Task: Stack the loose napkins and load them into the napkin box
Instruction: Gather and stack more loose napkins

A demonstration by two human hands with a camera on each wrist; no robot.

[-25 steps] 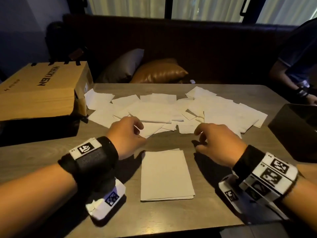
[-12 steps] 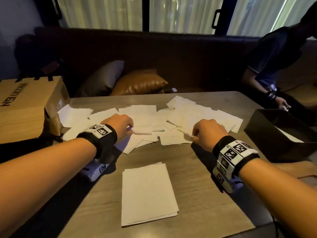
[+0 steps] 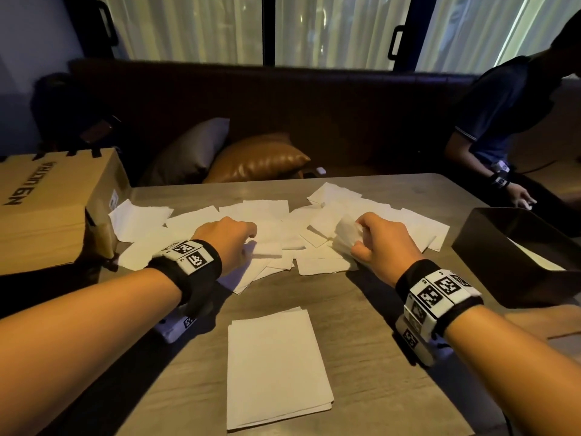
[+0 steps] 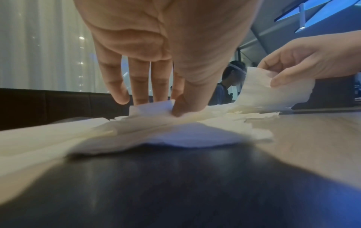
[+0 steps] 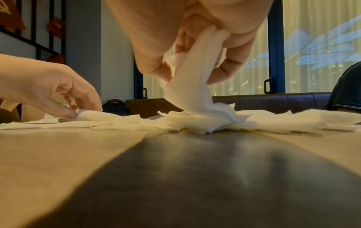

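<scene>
The right hand (image 3: 385, 243) pinches a napkin (image 3: 345, 234) up off the heap (image 3: 267, 215) along the table's (image 3: 361, 325) far edge; the left hand (image 3: 231, 242) pinches another, likely for the stack (image 3: 276, 366) at the near edge.

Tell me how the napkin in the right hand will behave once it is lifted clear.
Probably floppy: the napkin droops from the right hand. Likely very light, pinched by fingertips alone. It may drag neighbouring loose napkins.
</scene>
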